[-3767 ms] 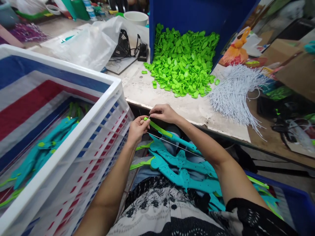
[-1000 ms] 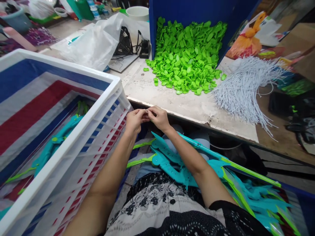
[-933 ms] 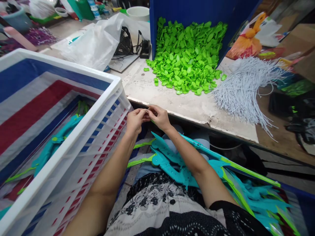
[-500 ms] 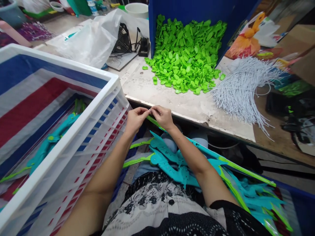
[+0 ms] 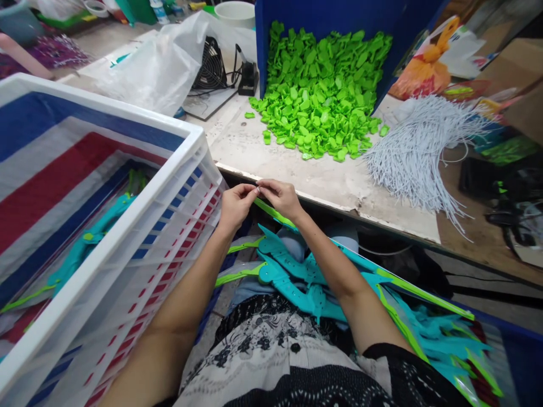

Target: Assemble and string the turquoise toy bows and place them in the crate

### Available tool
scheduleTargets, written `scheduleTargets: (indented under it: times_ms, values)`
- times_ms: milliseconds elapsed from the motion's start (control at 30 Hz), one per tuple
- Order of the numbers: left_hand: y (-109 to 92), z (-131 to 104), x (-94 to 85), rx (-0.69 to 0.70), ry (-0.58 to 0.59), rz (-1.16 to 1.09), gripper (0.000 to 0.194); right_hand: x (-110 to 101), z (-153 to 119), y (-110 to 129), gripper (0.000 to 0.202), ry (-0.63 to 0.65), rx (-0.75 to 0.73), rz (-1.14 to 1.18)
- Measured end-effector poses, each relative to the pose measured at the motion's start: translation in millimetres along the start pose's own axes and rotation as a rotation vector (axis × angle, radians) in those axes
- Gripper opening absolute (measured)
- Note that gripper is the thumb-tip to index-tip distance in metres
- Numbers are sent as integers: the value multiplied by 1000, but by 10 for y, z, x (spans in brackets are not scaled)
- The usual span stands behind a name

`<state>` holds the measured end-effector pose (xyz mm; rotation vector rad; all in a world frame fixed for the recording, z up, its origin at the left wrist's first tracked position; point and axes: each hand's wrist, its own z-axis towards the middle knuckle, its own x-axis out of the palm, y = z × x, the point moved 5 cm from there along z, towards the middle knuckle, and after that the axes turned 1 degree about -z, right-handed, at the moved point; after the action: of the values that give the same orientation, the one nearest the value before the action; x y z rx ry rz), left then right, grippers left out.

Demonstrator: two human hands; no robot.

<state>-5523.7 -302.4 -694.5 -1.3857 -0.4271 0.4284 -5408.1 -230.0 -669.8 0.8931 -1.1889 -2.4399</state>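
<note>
My left hand [image 5: 236, 206] and my right hand [image 5: 280, 198] meet at the table's front edge, thumbs and forefingers pinched on a tiny whitish piece [image 5: 258, 189], probably cord, mostly hidden by the fingertips. Just below my right hand runs a bright green strip [image 5: 271, 212] of a long part. Across my lap lie teal plastic parts [image 5: 292, 277] with green-edged clear arms. On the table beyond my hands is a heap of small green pieces [image 5: 322, 107]. A bundle of thin white cords [image 5: 419, 152] lies to its right.
At the left stands a white crate [image 5: 193, 133] with striped lining and teal parts inside. A blue bin [image 5: 331, 14] backs the green heap. Behind are a small black fan [image 5: 212, 65], plastic sheeting [image 5: 169, 68] and an orange bag [image 5: 424, 70]. More teal parts [image 5: 441, 333] lie at the lower right.
My right fingers have shifted slightly and lie flatter over the pinch. My left hand has barely moved, and a little more of the green strip shows.
</note>
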Motion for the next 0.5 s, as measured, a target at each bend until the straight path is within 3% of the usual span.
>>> scheduleTargets:
  times_ms: [133,267,500]
  values:
    - [6,3,3,43,25,61,23,10,14,-49,16,58,84,60]
    - [-31,-4,-3,54,37,70,22,19,25,12,15,48,77,-86]
    - [-51,-11,2,-33,34,14,22,67,15,79,13,39,63,-222]
